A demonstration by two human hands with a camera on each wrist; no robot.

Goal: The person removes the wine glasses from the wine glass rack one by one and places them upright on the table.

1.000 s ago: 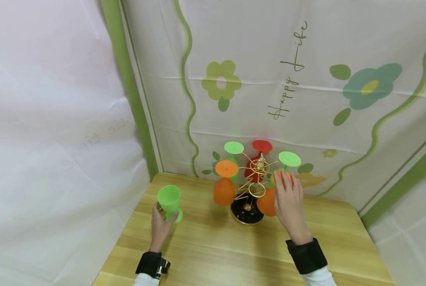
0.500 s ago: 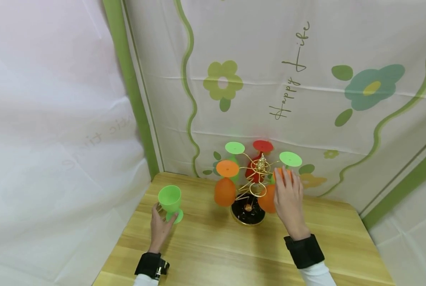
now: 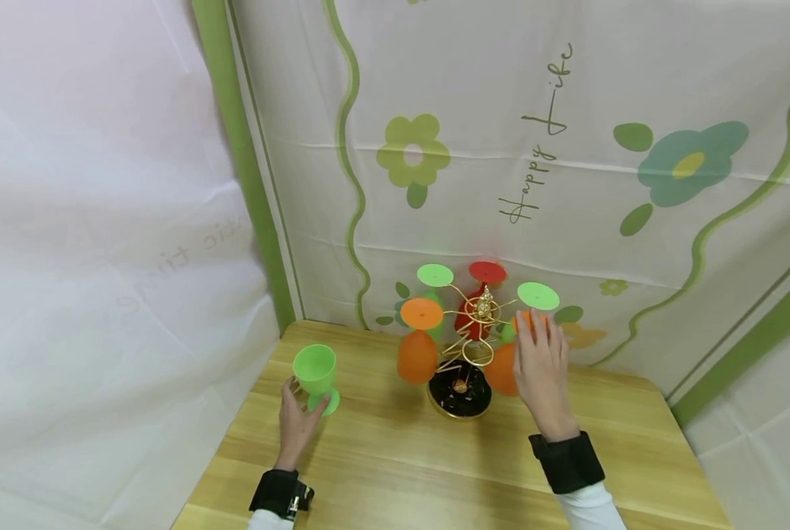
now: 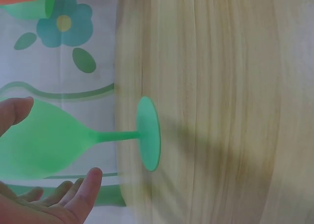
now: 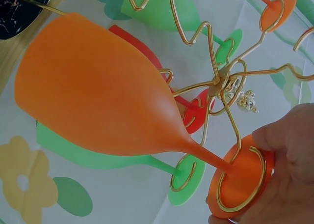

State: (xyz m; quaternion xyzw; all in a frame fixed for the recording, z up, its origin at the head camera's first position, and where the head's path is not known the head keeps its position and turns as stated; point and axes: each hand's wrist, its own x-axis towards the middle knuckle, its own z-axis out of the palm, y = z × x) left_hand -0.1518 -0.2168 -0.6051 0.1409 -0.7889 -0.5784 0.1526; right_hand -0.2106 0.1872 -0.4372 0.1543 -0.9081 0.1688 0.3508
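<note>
A green goblet (image 3: pixel 314 366) stands upright on the table at the left. My left hand (image 3: pixel 297 423) is around its near side, thumb on the right and fingers on the left. In the left wrist view, a gap shows between the fingers (image 4: pixel 83 194) and the green bowl. My right hand (image 3: pixel 542 368) pinches the round foot of an orange goblet (image 5: pixel 108 86) at the rack's front right. This goblet hangs bowl down, its foot (image 5: pixel 230 184) over a gold wire loop. Most of the foot is behind my fingers in the head view.
The gold wire rack (image 3: pixel 477 353) has a black round base (image 3: pixel 459 390). Other goblets hang on it upside down: orange (image 3: pixel 417 357) at left, red (image 3: pixel 487 272) at back, and green ones (image 3: pixel 537 296). One front loop is bare. A printed curtain (image 3: pixel 461 88) stands behind the wooden table (image 3: pixel 395 456).
My right hand has shifted slightly right, and the orange goblet it holds has moved slightly right too. The left hand and the green goblet stay in place.
</note>
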